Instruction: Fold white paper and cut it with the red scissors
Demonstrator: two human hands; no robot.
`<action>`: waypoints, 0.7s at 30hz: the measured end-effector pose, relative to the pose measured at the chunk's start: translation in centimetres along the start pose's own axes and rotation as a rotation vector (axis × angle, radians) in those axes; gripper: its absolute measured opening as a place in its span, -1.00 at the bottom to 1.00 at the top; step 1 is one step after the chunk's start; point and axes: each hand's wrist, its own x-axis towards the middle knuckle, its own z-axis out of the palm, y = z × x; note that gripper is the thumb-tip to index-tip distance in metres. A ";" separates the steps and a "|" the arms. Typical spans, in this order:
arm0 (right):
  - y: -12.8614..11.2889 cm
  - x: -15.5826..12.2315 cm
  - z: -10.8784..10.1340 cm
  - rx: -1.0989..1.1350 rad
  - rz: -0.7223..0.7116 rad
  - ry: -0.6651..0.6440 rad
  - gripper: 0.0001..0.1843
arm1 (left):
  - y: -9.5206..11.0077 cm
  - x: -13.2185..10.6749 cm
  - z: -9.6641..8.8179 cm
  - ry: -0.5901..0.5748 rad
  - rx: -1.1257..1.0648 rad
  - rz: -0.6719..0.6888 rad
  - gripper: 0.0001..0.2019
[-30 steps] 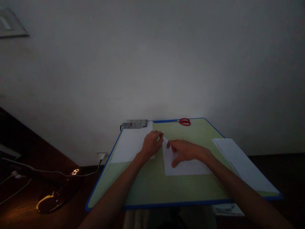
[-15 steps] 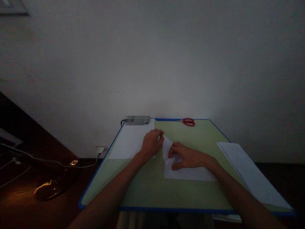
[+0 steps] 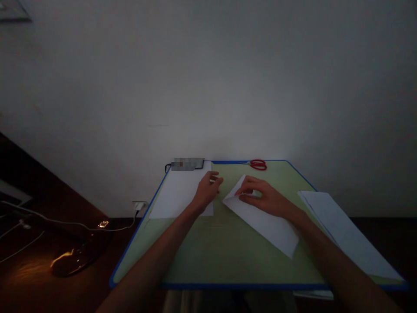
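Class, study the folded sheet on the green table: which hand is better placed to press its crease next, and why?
Right, probably. The right hand lies flat on the folded sheet at its far end; the left hand rests on the plain sheet beside it, seemingly not touching it.

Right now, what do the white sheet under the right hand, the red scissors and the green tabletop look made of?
White sheet: paper, matt; thin, flat, with a crisp diagonal edge under the right hand. Red scissors: handles probably plastic, going by the solid red loops; blades too dim to judge. Green tabletop: smooth, perhaps laminate or a mat, with a blue rim.
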 end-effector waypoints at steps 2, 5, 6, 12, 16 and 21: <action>-0.5 -0.1 -0.3 -0.010 -0.094 0.067 -0.86 | 0.1 -0.3 0.0 -0.070 -0.087 -0.091 -0.62; -1.3 -0.3 -0.3 -0.040 -0.226 0.141 -0.87 | 0.3 -0.7 -0.1 -0.196 -0.181 -0.193 -0.55; -1.6 -0.4 -0.2 -0.047 -0.259 0.158 -0.85 | 0.4 -0.8 -0.2 -0.235 -0.200 -0.217 -0.54; -3.0 -1.1 -0.4 -0.085 -0.319 0.139 -0.75 | 0.5 -0.7 -0.6 -0.242 -0.277 -0.219 -0.47; -2.3 -1.0 -1.1 0.007 -0.183 0.044 -0.72 | 1.3 -0.4 -1.3 -0.086 -0.308 -0.063 -0.56; 0.0 -0.2 -0.8 -0.087 -0.025 0.171 -0.70 | 2.3 -0.1 -1.9 0.042 -0.407 0.117 -0.58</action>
